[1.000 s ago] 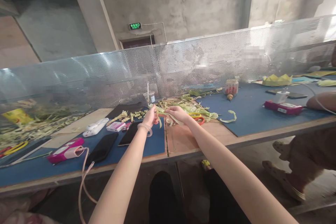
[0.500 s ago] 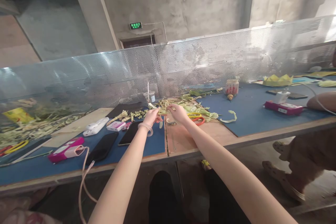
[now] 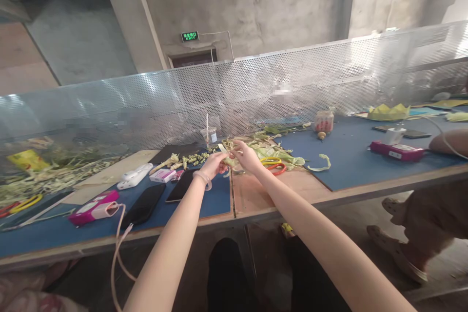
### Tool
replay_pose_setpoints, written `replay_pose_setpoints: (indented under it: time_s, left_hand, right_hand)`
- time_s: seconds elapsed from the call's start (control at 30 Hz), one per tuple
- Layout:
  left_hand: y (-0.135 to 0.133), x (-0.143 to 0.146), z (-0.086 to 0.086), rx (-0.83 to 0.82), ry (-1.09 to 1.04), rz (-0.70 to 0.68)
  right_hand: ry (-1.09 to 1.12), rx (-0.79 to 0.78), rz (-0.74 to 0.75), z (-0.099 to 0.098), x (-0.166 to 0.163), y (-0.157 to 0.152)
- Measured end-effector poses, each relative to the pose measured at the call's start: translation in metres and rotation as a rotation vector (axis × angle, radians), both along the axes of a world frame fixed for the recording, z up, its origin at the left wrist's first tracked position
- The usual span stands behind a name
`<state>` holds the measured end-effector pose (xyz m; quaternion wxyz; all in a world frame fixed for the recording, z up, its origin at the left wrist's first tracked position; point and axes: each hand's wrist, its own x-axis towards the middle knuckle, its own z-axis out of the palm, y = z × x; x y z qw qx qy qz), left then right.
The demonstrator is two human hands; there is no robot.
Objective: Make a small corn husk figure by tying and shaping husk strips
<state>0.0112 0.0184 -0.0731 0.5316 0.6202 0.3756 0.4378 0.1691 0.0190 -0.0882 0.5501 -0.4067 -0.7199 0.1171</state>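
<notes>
My left hand (image 3: 215, 165), with a clear bangle at its wrist, is closed on a pale leaf strip (image 3: 222, 148) whose end sticks up past the fingers. My right hand (image 3: 246, 157) meets it from the right, its fingers pinched on the same pale piece. Fingertips hide most of the strip. Behind and to the right of the hands lies a heap of pale green leaf strips (image 3: 290, 156). Scissors with yellow and orange handles (image 3: 277, 169) rest just right of my right hand. Knotted greenish pieces (image 3: 195, 159) lie beyond my left hand.
A dark tablet (image 3: 181, 187), a black phone (image 3: 146, 203), a pink power strip (image 3: 93, 208) and a white power strip (image 3: 134, 175) lie to the left. A plastic cup (image 3: 211, 134) and a jar (image 3: 323, 121) stand before the perforated metal screen (image 3: 248, 87). Another person's arm (image 3: 449, 142) rests at right.
My hands have drawn together, and the pale strip is now bunched between the fingertips. The loose piece that hung below my left hand is less visible.
</notes>
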Motion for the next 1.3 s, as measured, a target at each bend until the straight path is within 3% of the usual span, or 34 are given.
replay_pose_setpoints:
  time_s: [0.1, 0.23, 0.4, 0.5, 0.57, 0.67, 0.73, 0.83, 0.97, 1.13, 1.3]
  left_hand:
    - [-0.001, 0.001, 0.002, 0.021, -0.024, 0.084]
    - [0.0, 0.0, 0.003, 0.05, -0.087, 0.168]
    - [0.002, -0.002, 0.004, 0.075, -0.21, 0.238]
    - [0.002, -0.001, 0.005, 0.063, -0.261, 0.252]
    - [0.003, -0.001, 0.005, 0.054, -0.268, 0.254]
    - [0.004, -0.001, 0.004, 0.036, -0.297, 0.272]
    - [0.007, -0.002, 0.002, 0.021, -0.331, 0.275]
    - [0.01, -0.004, 0.001, 0.011, -0.381, 0.269]
    - [0.01, -0.004, 0.002, -0.007, -0.401, 0.222]
    - [0.007, -0.002, 0.003, -0.002, -0.336, 0.114]
    - [0.009, -0.003, 0.0, 0.059, -0.256, 0.108]
  right_hand:
    - [0.017, -0.009, -0.058, 0.0, 0.0, 0.001]
    - [0.002, -0.062, 0.022, 0.004, 0.001, 0.001]
    - [0.216, -0.135, 0.129, 0.008, 0.003, 0.0]
    - [0.257, -0.16, 0.094, 0.007, 0.006, 0.004]
    - [0.23, -0.091, -0.06, 0.006, 0.008, 0.006]
    - [0.049, 0.195, -0.347, 0.004, 0.009, 0.004]
    - [-0.166, 0.368, -0.394, 0.003, 0.004, -0.003]
    - [-0.472, 0.387, -0.28, 0.0, -0.008, -0.014]
    - [-0.634, 0.127, -0.295, -0.003, -0.022, -0.019]
    - [-0.503, -0.049, -0.162, -0.003, -0.022, -0.014]
    - [-0.311, -0.032, 0.079, -0.003, -0.02, -0.011]
